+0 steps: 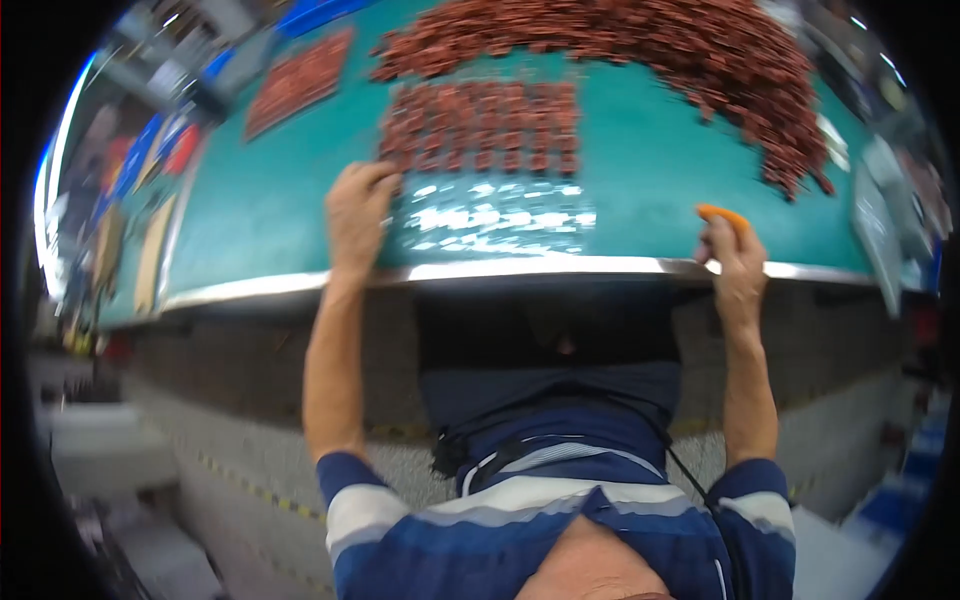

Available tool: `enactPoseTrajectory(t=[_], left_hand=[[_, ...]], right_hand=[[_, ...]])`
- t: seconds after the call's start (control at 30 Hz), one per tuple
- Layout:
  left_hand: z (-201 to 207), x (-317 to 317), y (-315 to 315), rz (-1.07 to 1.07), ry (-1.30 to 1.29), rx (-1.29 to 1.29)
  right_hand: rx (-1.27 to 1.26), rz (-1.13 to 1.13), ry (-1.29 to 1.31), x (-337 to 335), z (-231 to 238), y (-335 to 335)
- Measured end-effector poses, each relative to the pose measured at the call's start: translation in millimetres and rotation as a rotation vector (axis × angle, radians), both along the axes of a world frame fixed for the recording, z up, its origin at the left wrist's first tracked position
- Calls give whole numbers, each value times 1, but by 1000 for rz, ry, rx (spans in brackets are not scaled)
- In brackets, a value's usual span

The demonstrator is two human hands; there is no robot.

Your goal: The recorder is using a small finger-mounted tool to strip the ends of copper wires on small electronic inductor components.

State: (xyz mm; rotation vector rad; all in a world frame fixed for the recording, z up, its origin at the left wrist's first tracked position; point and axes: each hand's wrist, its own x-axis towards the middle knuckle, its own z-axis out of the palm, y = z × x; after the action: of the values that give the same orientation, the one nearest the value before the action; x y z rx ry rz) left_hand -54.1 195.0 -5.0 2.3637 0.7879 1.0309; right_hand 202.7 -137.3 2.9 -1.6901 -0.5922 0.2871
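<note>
Before me on the green table lies a clear plastic tray or sheet point(500, 225). Its near part is bare and glossy. Reddish-brown small pieces point(482, 125) fill its far part in neat columns. My left hand point(358, 218) is at the left edge, fingers curled and pinched where the pieces meet the bare plastic. Off to the right, near the table's front edge, my right hand point(737, 262) is closed around a slim orange object point(722, 215), perhaps a handle; motion blur hides its exact kind. That hand is apart from the tray.
A large heap of the same reddish-brown pieces point(640, 40) curves along the back and right. Another filled sheet point(300, 82) lies at the far left. Clear plastic bags point(880, 210) hang over the right edge. A metal strip point(520, 266) borders the table point(260, 215).
</note>
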Motion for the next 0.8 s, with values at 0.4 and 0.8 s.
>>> enactPoseTrajectory(t=[0.4,0.8], left_hand=[[3,-8,0,134,-26,94],[-15,-43,-1,74,157,-68]], right_hand=[[-256,-122,-886,158,-16,27],[-334,-66,-866,208,-39,98]])
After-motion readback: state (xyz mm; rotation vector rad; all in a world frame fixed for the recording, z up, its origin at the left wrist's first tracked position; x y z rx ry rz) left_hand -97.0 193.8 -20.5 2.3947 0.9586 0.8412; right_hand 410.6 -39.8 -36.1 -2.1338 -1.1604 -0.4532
